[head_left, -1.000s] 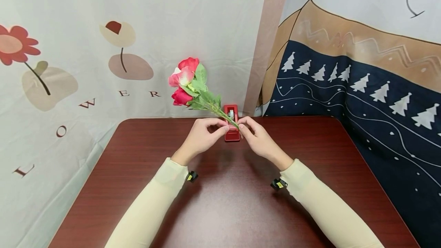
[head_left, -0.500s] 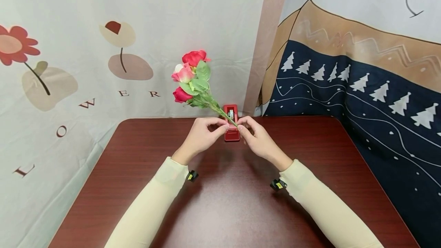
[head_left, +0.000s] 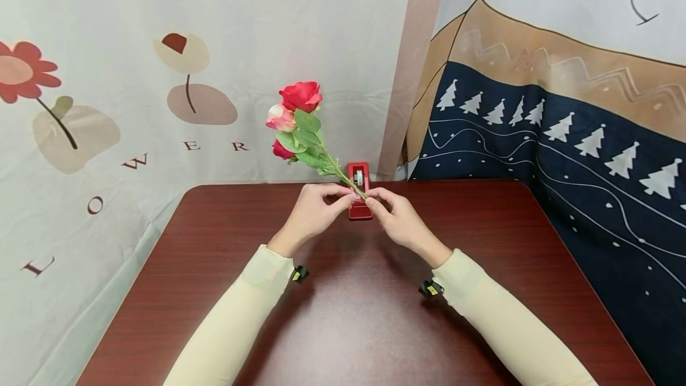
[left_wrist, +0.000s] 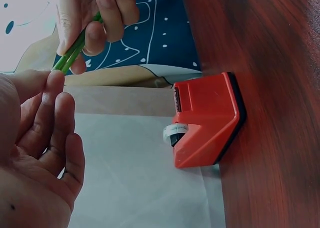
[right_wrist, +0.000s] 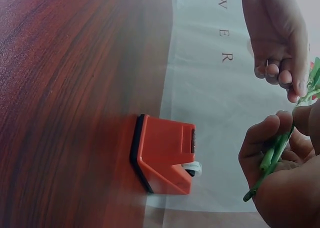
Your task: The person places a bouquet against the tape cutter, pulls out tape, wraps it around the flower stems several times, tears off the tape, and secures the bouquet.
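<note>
A small bunch of roses with red and pink-white heads (head_left: 301,96) and green leaves leans up to the left above the table's far edge. My left hand (head_left: 316,210) pinches its green stems (left_wrist: 75,50) between thumb and forefinger. Lower down the stems, my right hand (head_left: 401,222) grips them near their cut ends (right_wrist: 250,194), thumb on one side and fingers curled on the other. Both hands are raised, their fingertips close together. Behind them a red tape dispenser (head_left: 361,211) with a roll of tape (left_wrist: 176,134) stands on the table, partly covered by the stems and fingers.
The dark red-brown wooden table (head_left: 354,314) has rounded far corners. A pale curtain (head_left: 332,28) with printed flowers and letters hangs behind it. To the right hangs a navy cloth (head_left: 482,136) with white trees.
The rose heads have turned and swung slightly, with the upper red bloom now facing more forward. My right hand has shifted a little left along with the stem ends. The tape dispenser stays put.
</note>
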Motion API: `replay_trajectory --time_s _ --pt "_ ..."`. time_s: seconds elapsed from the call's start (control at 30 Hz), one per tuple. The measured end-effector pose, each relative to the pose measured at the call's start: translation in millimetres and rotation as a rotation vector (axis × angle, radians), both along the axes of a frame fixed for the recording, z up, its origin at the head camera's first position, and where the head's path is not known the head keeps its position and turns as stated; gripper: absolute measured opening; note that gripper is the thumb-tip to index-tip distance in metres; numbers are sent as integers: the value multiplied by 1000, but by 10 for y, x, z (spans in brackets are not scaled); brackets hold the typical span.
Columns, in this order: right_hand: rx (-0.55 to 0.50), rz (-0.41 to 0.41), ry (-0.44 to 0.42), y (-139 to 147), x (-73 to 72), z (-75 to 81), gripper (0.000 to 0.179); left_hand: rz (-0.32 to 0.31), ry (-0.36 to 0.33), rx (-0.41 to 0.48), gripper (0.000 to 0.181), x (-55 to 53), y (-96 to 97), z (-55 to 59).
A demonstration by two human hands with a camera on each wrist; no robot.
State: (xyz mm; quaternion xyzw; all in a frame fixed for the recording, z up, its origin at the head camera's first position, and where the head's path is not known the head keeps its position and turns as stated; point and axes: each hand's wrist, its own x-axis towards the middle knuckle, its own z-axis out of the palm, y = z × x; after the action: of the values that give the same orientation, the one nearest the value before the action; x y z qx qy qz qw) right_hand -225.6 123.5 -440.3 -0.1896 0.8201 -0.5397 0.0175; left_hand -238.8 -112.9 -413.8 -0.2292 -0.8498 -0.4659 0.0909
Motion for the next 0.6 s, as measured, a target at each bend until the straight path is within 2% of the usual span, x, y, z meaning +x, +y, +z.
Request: replay_trajectory --time_s 0.27,0.6 --pt "-18 10 1 -33 0 -15 29 -10 -13 7 14 -5 -6 -2" --pt "-21 0 -19 -79 10 -49 22 13 -34 -12 13 -10 -14 5"
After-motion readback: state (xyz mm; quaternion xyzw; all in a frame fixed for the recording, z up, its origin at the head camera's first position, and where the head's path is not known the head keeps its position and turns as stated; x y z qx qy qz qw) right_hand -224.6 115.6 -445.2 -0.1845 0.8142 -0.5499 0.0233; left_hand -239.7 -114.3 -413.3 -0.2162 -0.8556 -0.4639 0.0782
